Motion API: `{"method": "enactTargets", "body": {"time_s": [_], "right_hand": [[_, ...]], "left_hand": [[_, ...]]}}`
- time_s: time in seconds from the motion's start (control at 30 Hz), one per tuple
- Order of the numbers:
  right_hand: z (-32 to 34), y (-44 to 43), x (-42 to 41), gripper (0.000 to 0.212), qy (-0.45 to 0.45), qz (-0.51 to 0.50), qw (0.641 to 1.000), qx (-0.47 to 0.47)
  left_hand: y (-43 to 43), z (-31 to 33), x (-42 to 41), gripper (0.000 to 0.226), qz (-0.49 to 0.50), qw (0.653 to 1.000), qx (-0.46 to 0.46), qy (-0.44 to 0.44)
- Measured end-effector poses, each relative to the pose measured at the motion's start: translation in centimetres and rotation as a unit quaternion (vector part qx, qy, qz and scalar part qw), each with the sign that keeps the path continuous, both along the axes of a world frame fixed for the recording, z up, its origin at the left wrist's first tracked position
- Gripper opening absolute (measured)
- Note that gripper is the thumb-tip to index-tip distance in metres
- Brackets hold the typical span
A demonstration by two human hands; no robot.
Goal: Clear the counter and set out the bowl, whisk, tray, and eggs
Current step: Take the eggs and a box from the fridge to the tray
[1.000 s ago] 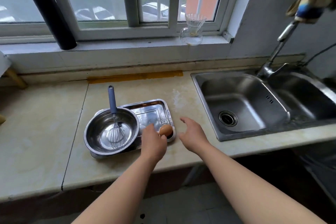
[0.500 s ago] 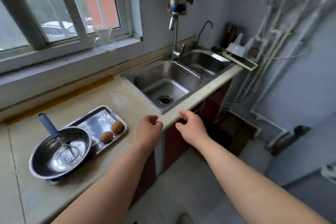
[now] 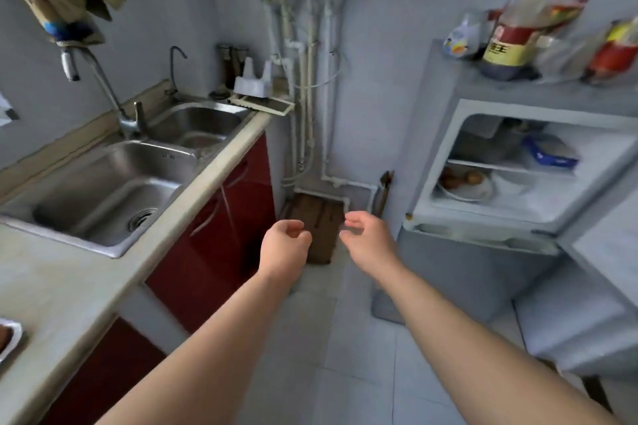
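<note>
**Both hands empty in the aisle between counter and fridge**

The left hand (image 3: 284, 245) and right hand (image 3: 367, 241) reach forward over the tiled floor, side by side but apart. The fingers of each are loosely curled and hold nothing.

Only a corner of the tray (image 3: 14, 333) shows at the far left, near the front edge of the counter (image 3: 69, 286), with a brown egg (image 3: 2, 338) on it, cut off by the frame. More eggs (image 3: 473, 178) lie on a plate (image 3: 466, 196) on a shelf of the open fridge (image 3: 445, 134), to the right of the hands.

The double sink (image 3: 103, 183) fills the counter's far end, above red cabinet doors (image 3: 214, 228). Bottles (image 3: 518, 28) crowd the fridge top. A wooden board (image 3: 319, 221) lies on the floor against the back wall, just beyond the hands. The floor between the cabinet fronts and the fridge is a narrow lane.
</note>
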State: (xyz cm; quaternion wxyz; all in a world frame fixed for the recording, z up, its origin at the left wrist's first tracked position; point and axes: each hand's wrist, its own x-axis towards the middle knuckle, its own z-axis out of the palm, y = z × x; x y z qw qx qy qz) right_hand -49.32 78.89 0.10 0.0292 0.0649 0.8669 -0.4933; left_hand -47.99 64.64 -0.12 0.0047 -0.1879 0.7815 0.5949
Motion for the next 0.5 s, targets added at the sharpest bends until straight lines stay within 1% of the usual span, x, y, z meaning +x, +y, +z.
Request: {"method": "enactTargets", "body": {"time_s": [0.07,0.17,0.23,0.37,0.5], "right_hand": [[-0.2,5.1,0.0,0.04,0.004,-0.031,0.999,0.012],[-0.5,12.0,-0.1,0.041,-0.006,-0.061,0.998,0.027],[-0.8,16.8,-0.2,0.041,-0.007,-0.08,0.996,0.041],[-1.7,24.5,-0.9,0.04,-0.013,-0.103,0.993,0.058],[-2.9,30.1,-1.8,0.04,-0.018,-0.114,0.991,0.064]], "left_hand": [[5.0,0.0,-0.7,0.02,-0.028,0.999,0.012,-0.008],[11.7,-0.4,-1.5,0.028,-0.064,0.998,0.023,-0.013],[16.4,-0.9,-2.1,0.028,-0.083,0.996,0.023,-0.019],[23.9,-1.5,-3.3,0.024,-0.096,0.995,0.034,-0.02],[29.5,-2.4,-4.8,0.027,-0.11,0.993,0.039,-0.031]]}}
